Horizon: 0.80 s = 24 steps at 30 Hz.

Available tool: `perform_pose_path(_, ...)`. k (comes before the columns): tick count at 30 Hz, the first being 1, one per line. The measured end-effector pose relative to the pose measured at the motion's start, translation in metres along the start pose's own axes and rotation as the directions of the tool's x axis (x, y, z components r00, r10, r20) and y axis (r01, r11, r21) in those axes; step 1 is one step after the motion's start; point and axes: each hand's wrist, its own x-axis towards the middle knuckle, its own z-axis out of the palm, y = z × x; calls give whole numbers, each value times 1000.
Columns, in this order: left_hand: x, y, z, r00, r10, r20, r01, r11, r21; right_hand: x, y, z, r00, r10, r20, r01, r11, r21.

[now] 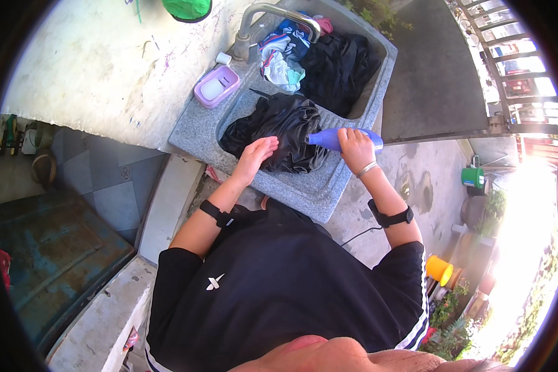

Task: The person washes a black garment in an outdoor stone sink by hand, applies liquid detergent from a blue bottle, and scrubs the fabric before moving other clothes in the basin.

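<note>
So your left hand [258, 155] lies flat and open on the black garment [279, 130], pressing it down on the near basin of the grey stone sink [319, 192]; it holds nothing, the fingers spread over the cloth. Your right hand [353, 146] is closed around a blue bottle [328, 137], tipped sideways with its narrow end pointing at the garment (whether anything is coming out, I cannot tell). I judge the wash to be early: this one piece is spread out and being treated, and it looks bunched rather than rinsed or wrung. Much seems left, since the far basin holds another dark garment [338, 65] and a heap of coloured clothes [282, 53] under the tap [273, 11]. A bar of soap sits in its purple dish [217, 87] on the sink's corner, apart from both hands.
</note>
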Motion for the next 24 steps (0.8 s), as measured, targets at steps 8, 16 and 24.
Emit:
perform_pose_path(8,-3,0,-2,1000,15,-14,-15,999,-41,3,-3,-16,994,93,64,-104,976,193)
perform_pose_path(16,-10,9,-11,992,75,-98,-85,991,-101,21,-8,-54,904,349,246,-427,716,552)
perform_pose_path(24,-31,29,-40,921,262,-289,-260,964,45,96,-73,-66,898,428,97,-185,170,968)
